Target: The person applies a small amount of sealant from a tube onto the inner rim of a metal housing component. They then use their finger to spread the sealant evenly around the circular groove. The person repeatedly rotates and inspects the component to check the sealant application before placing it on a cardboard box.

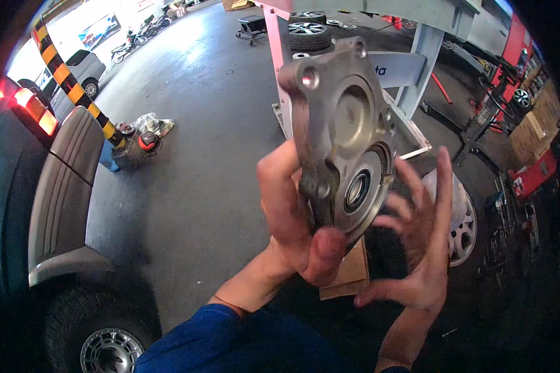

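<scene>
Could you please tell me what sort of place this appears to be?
It is most likely a vehicle repair workshop: the left hand holds a metal housing, a vehicle with a lit tail light stands at the left, and loose wheels lie farther back.

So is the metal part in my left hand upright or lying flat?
Roughly upright: the metal part stands on edge in your left hand, its round recesses one above the other.

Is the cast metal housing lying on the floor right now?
No, the left hand is holding the cast metal housing up in the air, above the grey floor.
</scene>
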Demonstrator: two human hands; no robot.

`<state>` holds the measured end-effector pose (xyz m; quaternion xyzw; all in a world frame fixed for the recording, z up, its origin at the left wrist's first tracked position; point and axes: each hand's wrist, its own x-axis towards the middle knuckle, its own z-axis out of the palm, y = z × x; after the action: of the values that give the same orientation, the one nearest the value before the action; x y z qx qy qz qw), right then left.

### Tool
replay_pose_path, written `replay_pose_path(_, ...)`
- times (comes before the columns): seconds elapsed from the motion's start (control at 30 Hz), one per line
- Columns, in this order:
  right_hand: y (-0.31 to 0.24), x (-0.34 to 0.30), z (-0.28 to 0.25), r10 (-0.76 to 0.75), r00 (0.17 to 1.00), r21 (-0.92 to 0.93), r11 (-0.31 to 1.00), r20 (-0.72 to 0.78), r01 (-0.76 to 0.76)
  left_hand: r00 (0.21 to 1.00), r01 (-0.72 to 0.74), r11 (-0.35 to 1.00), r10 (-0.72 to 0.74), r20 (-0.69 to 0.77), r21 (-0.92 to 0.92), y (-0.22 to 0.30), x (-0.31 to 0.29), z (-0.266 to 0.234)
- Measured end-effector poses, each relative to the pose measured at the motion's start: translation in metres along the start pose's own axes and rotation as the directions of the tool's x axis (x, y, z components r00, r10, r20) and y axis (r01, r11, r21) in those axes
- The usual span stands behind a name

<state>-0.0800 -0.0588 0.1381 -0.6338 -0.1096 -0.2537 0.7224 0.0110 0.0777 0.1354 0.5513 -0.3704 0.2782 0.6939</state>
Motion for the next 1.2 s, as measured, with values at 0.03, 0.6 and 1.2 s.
replay_pose_path(0.03, -0.001, -0.001, 0.008, -0.002, 0.999, -0.009, 1.0, -0.046, 0.002, 1.0, -0.02, 1.0, 0.019, 0.014, 0.007, -0.003, -0.001, 0.0)
replay_pose_path(0.6, -0.001, -0.004, 0.011, -0.103, 0.987, -0.124, 0.985, 0.124, 0.119, 0.784, -0.603, 0.795, 0.576, 0.229, 0.063, -0.055, 0.025, -0.024)
replay_pose_path(1.2, -0.032, -0.01, 0.007, -0.34, 0.87, -0.72, 0.494, 0.357, 0.488, 0.888, -0.422, 0.893, 0.442, 0.125, -0.158, -0.049, 0.02, -0.015)
